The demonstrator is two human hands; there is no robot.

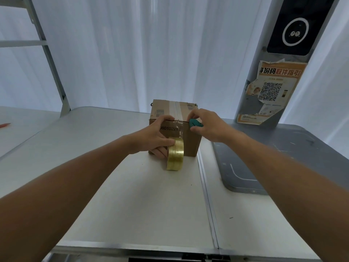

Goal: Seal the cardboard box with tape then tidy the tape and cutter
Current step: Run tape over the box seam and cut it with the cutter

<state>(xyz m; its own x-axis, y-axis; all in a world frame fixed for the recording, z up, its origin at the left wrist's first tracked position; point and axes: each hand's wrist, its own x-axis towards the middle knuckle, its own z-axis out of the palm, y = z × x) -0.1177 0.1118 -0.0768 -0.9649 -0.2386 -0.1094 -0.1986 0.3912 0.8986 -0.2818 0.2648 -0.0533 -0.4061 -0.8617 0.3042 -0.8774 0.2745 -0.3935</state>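
Left hand grips the tape roll against the box front, keeping the strip taut. Right hand pinches the teal cutter at the top edge, probably to cut. Box sits mid-table.

White folding table, grey pillar bearing torn poster, white curtain

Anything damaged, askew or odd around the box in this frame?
Only background wear: the orange poster on the grey pillar right of the cardboard box is torn and peeling at its edges. The box itself sits square and intact.
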